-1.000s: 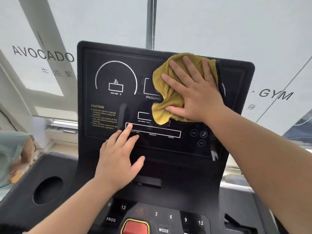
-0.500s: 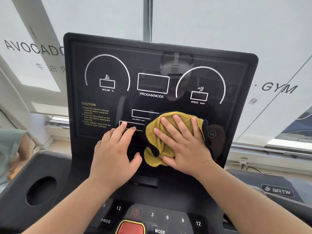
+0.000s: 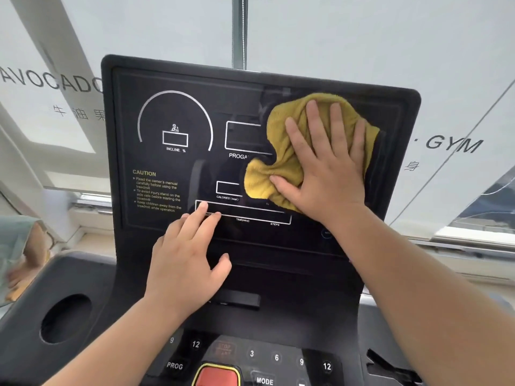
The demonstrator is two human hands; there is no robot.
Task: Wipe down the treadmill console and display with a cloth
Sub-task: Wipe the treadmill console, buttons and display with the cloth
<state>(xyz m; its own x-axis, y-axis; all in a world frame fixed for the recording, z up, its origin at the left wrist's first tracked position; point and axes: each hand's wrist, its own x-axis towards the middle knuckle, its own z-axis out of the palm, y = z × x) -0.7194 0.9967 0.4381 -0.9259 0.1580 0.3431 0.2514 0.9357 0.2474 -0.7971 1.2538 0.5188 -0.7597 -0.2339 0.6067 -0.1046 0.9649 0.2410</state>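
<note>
The treadmill's black display panel (image 3: 172, 112) stands upright in front of me, with white gauge outlines and a yellow caution text. My right hand (image 3: 326, 168) lies flat, fingers spread, on a yellow cloth (image 3: 281, 140) and presses it against the panel's upper right, hiding the speed gauge. My left hand (image 3: 186, 254) rests flat on the panel's lower edge, fingers apart, holding nothing. Below is the console (image 3: 278, 355) with number keys and a red stop button (image 3: 218, 376).
A round cup holder (image 3: 65, 319) sits in the console's left wing. White window blinds with lettering (image 3: 451, 144) hang behind the panel. Another person's sleeve and hand (image 3: 19, 246) show at the far left edge.
My right hand has slid the cloth from the panel's lower middle up to the upper right. My left hand has stayed on the lower edge.
</note>
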